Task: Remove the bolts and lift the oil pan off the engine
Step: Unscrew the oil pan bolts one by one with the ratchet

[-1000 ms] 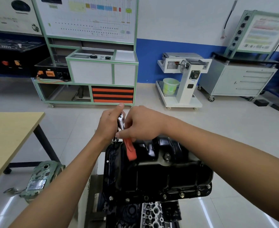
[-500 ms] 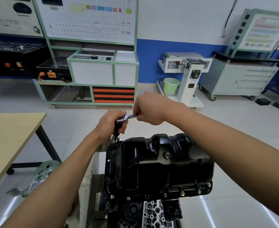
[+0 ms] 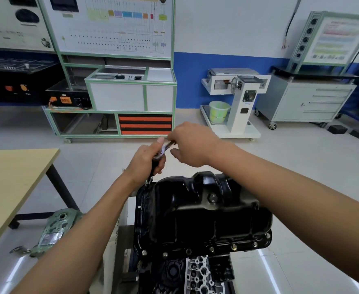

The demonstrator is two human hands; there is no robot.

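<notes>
**Ratchet on the far-left corner bolt; near row not yet out**

Nearest the camera, the engine (image 3: pixel 195 274) sits under the oil pan (image 3: pixel 195 219), which lies bolted down on top of it. Along the pan's near flange a row of bolts (image 3: pixel 233 247) is seated, so the pan looks far from ready to lift. At the pan's far-left corner a socket (image 3: pixel 148 182) stands on the flange, though its contact with a bolt head is too small to confirm. Just above that corner the left hand (image 3: pixel 146 164) is wrapped round the dark extension (image 3: pixel 151 176) under the ratchet (image 3: pixel 166 148), thumb raised along it. Right of it, the right hand (image 3: pixel 191 145) closes its fingers on the handle, most of which is hidden.

The likely trouble is tilt: if the extension leans, the socket could slip off and round the bolt head, and the right knuckles would swing toward the pan's ridged far edge. A freed bolt might also drop past the pan to the floor (image 3: pixel 280 166). Beyond the pan stands a green-framed cabinet (image 3: pixel 132 98).
</notes>
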